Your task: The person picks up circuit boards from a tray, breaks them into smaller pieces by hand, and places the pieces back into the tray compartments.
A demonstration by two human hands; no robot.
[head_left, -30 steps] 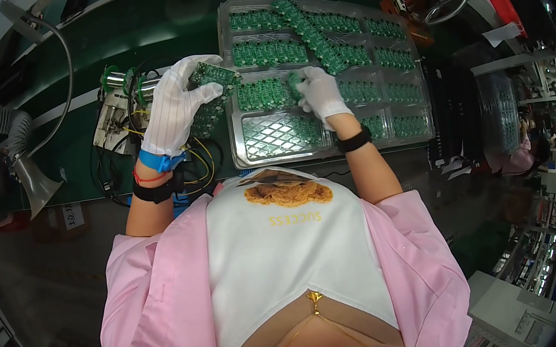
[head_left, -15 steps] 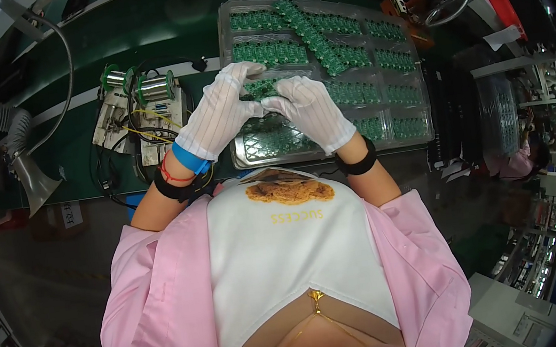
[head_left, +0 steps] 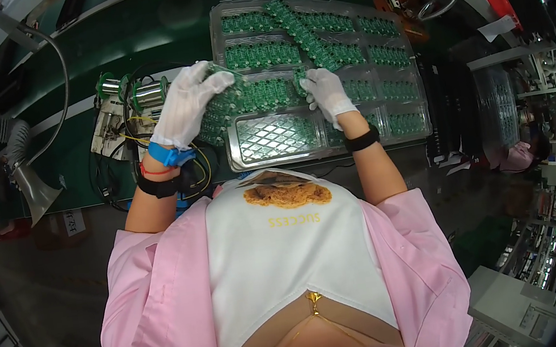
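My left hand (head_left: 190,104), in a white glove, is closed on a green circuit board panel (head_left: 215,120), which hangs tilted off the left side of the clear plastic tray (head_left: 236,156). Part of the panel lies behind the fingers. Over the tray's middle, my gloved right hand (head_left: 327,94) has its fingers curled around the end of a small green circuit board (head_left: 299,82). Beside it, a row of green boards (head_left: 268,95) fills one compartment. A long strip of boards (head_left: 302,33) lies slantwise across the far compartments.
Left of the tray stands a soldering fixture with solder wire spools (head_left: 149,93) and loose cables. A metal fume hose nozzle (head_left: 37,191) is farther left. Black racks (head_left: 445,116) stand right of the tray, and an orange-brown device (head_left: 403,6) sits beyond its far right corner.
My hands, close together over the tray before, have parted. The left has moved left with a board panel beyond the tray's edge; the right has shifted right along the boards.
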